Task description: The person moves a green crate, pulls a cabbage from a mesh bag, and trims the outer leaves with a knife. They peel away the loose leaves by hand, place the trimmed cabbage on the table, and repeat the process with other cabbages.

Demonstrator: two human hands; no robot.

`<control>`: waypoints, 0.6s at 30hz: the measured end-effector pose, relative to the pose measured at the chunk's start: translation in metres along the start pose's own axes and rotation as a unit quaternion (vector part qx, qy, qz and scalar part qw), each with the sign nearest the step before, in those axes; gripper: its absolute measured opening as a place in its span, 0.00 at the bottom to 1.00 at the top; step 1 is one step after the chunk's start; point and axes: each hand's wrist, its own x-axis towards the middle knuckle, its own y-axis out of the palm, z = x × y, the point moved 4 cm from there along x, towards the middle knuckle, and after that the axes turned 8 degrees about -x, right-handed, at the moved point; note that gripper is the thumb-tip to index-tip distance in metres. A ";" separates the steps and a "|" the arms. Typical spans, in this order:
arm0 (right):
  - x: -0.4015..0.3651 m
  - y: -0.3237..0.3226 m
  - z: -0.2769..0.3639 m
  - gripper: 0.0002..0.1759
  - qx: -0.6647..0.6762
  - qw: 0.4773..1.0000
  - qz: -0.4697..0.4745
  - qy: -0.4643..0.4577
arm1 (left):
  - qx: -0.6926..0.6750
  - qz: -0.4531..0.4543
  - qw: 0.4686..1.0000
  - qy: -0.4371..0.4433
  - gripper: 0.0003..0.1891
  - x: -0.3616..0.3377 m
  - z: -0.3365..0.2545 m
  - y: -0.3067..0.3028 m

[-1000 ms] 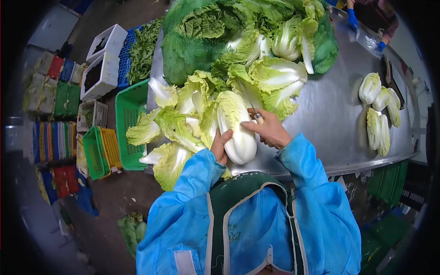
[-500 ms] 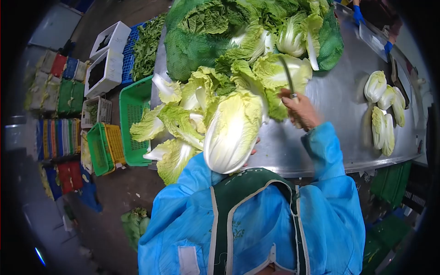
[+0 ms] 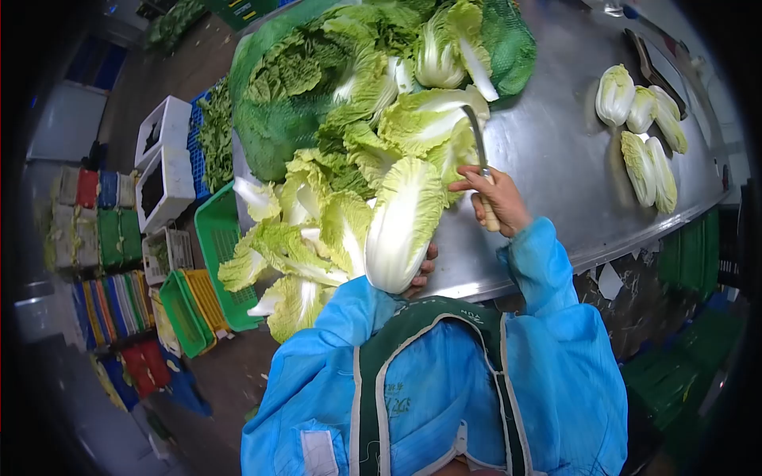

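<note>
From where I stand, the person's left hand (image 3: 425, 274) cups the lower end of a napa cabbage (image 3: 403, 226), fingers curled round its right side and the palm hidden beneath. The right hand (image 3: 502, 200) is closed on a knife (image 3: 482, 155), forefinger stretched toward the cabbage; whether that fingertip touches it, I can't tell. The two hands are apart.

The cabbage is held before the apron (image 3: 413, 309), its smooth white base toward the person, the yellow-green tips crinkled. The knife has a pale handle and a slim, curved dark blade.

Ruffled loose leaves (image 3: 294, 258) crowd the left, with a green mesh sack (image 3: 262, 131) beyond. On the right, shiny metal table (image 3: 556, 159) stretches from the knife hand to several cabbages (image 3: 637, 166); its near edge runs just past the left fingers.
</note>
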 end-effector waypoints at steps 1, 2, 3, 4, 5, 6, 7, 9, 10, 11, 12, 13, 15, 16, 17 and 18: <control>-0.006 -0.012 -0.001 0.27 0.005 1.000 -0.018 -0.017 | -0.066 0.055 0.996 -0.003 0.29 0.026 0.021 0.023; -0.014 -0.024 -0.003 0.25 -0.005 0.999 -0.030 -0.015 | -0.063 0.057 0.996 -0.016 0.30 0.037 0.025 0.027; -0.022 -0.032 -0.007 0.25 0.018 0.999 -0.035 -0.024 | -0.062 0.058 0.996 -0.031 0.31 0.049 0.028 0.029; -0.030 -0.043 -0.011 0.25 0.041 0.998 -0.042 -0.035 | -0.062 0.060 0.995 -0.050 0.32 0.062 0.030 0.028; -0.039 -0.055 -0.014 0.24 0.062 0.996 -0.052 -0.047 | -0.059 0.049 0.995 -0.060 0.32 0.076 0.032 0.025; -0.048 -0.063 -0.014 0.23 0.080 0.992 -0.072 -0.067 | -0.056 0.037 0.995 -0.071 0.33 0.087 0.034 0.021; -0.057 -0.072 -0.018 0.23 0.098 0.990 -0.080 -0.067 | -0.053 0.026 0.994 -0.088 0.34 0.102 0.038 0.019; -0.072 -0.100 -0.026 0.23 0.129 0.982 -0.114 -0.082 | -0.033 -0.019 0.992 -0.118 0.34 0.138 0.040 0.015; -0.079 -0.115 -0.029 0.23 0.131 0.976 -0.154 -0.078 | -0.016 -0.036 0.990 -0.137 0.35 0.158 0.034 0.007; -0.087 -0.130 -0.035 0.22 0.136 0.970 -0.190 -0.070 | 0.024 -0.073 0.989 -0.124 0.36 0.187 0.034 -0.003; -0.094 -0.147 -0.044 0.23 0.142 0.963 -0.219 -0.070 | 0.065 -0.110 0.985 -0.114 0.37 0.215 0.034 -0.011; -0.104 -0.163 -0.052 0.24 0.154 0.954 -0.247 -0.072 | 0.133 -0.164 0.975 -0.069 0.37 0.247 0.035 -0.014; -0.120 -0.194 -0.069 0.24 0.181 0.937 -0.289 -0.072 | 0.272 -0.258 0.926 0.035 0.37 0.309 0.031 -0.014; -0.129 -0.209 -0.079 0.24 0.203 0.928 -0.306 -0.068 | 0.313 -0.251 0.916 -0.002 0.36 0.344 0.030 -0.024; -0.139 -0.221 -0.086 0.23 0.214 0.918 -0.327 -0.068 | 0.306 -0.239 0.922 -0.008 0.34 0.383 0.037 -0.029; -0.146 -0.233 -0.092 0.23 0.223 0.909 -0.346 -0.068 | 0.337 -0.250 0.907 -0.030 0.34 0.420 0.038 -0.039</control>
